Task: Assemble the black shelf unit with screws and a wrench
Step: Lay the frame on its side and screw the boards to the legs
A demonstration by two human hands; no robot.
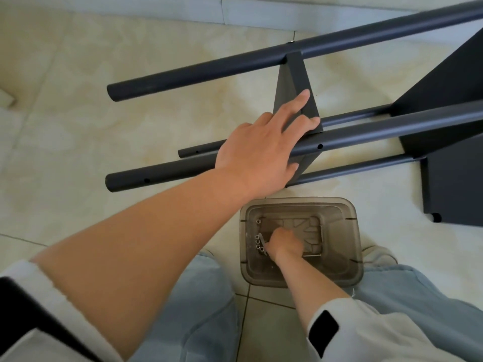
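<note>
The black shelf unit (339, 45) lies on its side on the tiled floor, its round poles running left to right. A black shelf panel (288, 84) stands between the poles. My left hand (261, 145) lies over the near pole (366, 131), straight fingers pressing on the panel's edge. Below it, my right hand (283, 242) reaches down into a translucent grey bin (350, 273), fingers curled at the bottom beside several silver screws (258, 240). What the fingers hold is hidden. The wrench cannot be made out for certain.
A larger black shelf panel (449, 74) of the unit stands at the right, with a caster (436, 217) at its lower corner. My knees in light jeans (198, 304) flank the bin. A wall base (183, 9) runs along the top.
</note>
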